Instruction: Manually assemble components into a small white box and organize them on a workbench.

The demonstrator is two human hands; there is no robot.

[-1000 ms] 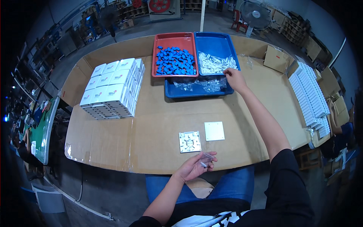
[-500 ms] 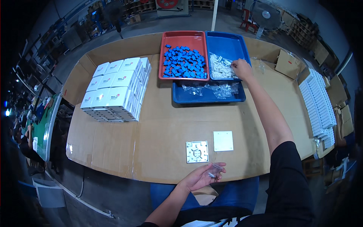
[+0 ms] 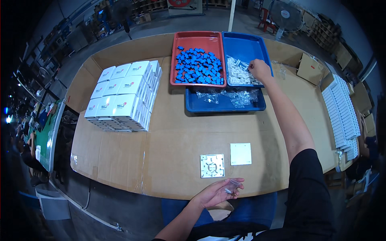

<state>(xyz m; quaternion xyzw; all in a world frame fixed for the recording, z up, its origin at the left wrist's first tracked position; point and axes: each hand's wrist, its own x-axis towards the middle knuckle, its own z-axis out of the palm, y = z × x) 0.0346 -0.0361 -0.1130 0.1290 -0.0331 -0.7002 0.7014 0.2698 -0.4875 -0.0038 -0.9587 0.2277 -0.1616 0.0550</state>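
1. Two hands work apart; the left hand (image 3: 217, 194) holds a clear bag (image 3: 235, 184);
2. the right hand (image 3: 260, 70) reaches into white pieces (image 3: 237, 75) in the upper blue tray (image 3: 246, 43); whether it grips any, I cannot tell.

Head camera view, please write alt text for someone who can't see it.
A person's right hand reaches into a blue tray of small white parts while the left hand holds clear plastic. A red tray of blue parts stands alongside; two square plates lie nearer.
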